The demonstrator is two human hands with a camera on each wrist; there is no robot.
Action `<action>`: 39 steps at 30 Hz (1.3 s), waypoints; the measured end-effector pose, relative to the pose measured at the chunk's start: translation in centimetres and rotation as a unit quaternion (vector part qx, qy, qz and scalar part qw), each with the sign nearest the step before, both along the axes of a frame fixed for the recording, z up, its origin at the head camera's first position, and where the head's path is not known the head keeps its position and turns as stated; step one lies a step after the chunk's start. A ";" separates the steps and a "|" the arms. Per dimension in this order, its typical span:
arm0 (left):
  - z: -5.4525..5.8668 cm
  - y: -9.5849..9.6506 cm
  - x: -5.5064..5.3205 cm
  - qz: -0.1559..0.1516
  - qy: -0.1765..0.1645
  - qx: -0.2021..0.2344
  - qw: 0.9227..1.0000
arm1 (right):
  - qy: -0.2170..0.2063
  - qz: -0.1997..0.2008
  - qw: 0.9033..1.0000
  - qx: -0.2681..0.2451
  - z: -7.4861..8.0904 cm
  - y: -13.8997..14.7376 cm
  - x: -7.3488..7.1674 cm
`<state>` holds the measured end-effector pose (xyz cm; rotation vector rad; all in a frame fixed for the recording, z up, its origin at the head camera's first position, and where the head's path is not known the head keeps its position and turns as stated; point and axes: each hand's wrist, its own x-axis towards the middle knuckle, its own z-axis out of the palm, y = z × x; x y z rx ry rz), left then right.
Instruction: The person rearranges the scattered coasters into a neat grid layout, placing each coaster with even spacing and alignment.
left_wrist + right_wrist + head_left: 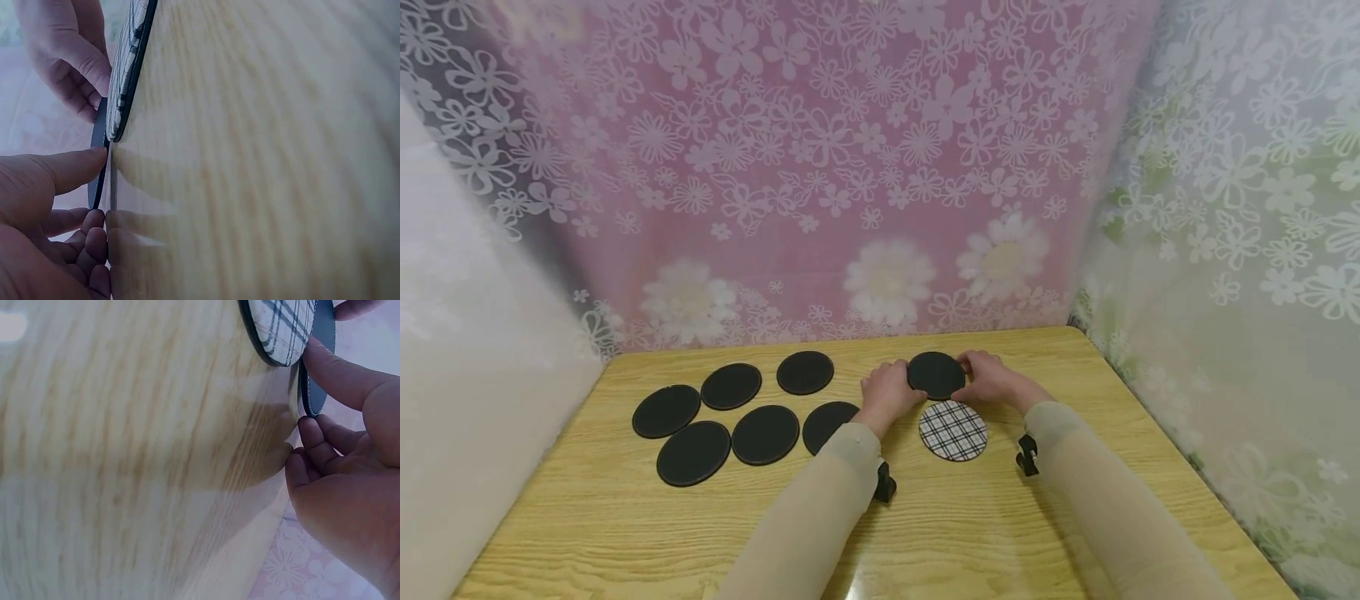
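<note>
A round black coaster (936, 375) with a stitched rim lies toward the back right of the table, between both hands. My left hand (891, 390) holds its left edge, thumb at the near side and fingers around the far side. On the opposite edge my right hand (991, 378) grips it with thumb and fingers, also seen in the right wrist view. Just in front lies a white coaster with a dark plaid pattern (953, 431), its far edge close against the black one. In the left wrist view the black coaster (95, 181) shows edge-on between thumb and fingers.
Several more black coasters lie in two rows on the left, among them a back one (805, 372) and a front one (765, 435). Another (827, 423) is partly covered by the left forearm. Floral curtains (880, 208) enclose the wooden table (602, 517) at the back and sides.
</note>
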<state>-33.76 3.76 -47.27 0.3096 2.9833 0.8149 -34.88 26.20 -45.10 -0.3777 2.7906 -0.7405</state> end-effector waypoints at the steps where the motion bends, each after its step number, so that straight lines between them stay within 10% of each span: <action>1: 0.0 0.0 0.0 0.000 -0.001 -0.001 1.000 | -0.002 0.000 1.000 0.000 0.1 0.0 0.0; 39: 0.3 -0.5 0.5 -0.024 -0.011 -0.003 1.000 | 0.001 0.017 0.999 0.046 0.2 0.1 0.3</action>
